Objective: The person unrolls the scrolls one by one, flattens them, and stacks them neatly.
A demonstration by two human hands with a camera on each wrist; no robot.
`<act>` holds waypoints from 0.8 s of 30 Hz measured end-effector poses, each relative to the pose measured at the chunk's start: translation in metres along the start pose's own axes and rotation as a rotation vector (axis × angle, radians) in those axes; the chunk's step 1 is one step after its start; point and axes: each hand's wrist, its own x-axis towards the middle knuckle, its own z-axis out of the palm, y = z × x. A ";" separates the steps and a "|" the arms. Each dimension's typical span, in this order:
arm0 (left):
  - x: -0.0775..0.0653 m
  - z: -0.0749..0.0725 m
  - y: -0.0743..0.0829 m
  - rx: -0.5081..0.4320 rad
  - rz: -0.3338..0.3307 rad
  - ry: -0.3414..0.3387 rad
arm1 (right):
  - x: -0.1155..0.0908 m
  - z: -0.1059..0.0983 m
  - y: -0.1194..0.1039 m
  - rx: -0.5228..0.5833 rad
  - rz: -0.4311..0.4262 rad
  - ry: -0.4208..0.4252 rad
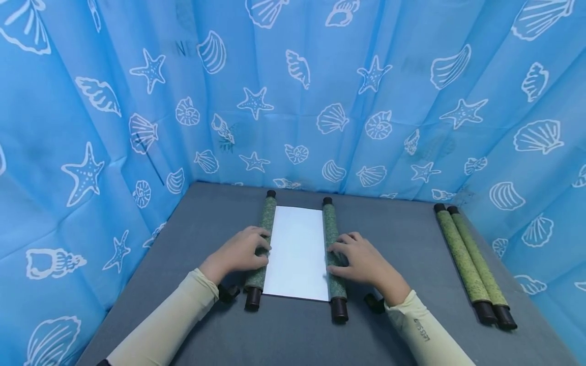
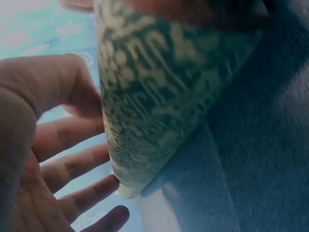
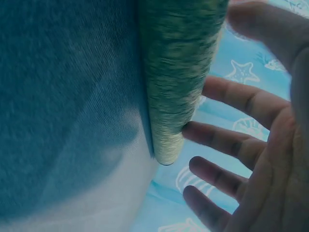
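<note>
A hanging scroll lies partly unrolled on the grey table, a white sheet (image 1: 297, 254) between its two green-patterned rolls. Dark knobs cap the ends of the left roll (image 1: 269, 213) and right roll (image 1: 338, 288). My left hand (image 1: 242, 249) rests its fingertips on the left roll from outside. In the left wrist view its fingers are spread along the patterned roll (image 2: 149, 96). My right hand (image 1: 359, 259) touches the right roll from the other side. In the right wrist view its fingers are loosely extended, some tips at the green roll (image 3: 174, 87).
Two more rolled green scrolls, an inner one (image 1: 462, 254) and an outer one (image 1: 481, 267), lie side by side at the table's right. A blue curtain (image 1: 293, 137) with white shells and starfish stands behind and along the sides of the grey table (image 1: 389, 229).
</note>
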 end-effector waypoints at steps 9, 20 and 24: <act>-0.004 0.000 -0.004 0.062 0.011 0.044 | -0.005 -0.004 0.007 0.062 0.023 -0.013; -0.007 0.001 -0.004 0.078 -0.007 0.033 | -0.012 -0.004 0.018 0.040 0.017 -0.006; -0.007 0.001 -0.005 0.071 -0.008 0.035 | -0.012 -0.004 0.018 0.031 0.006 0.003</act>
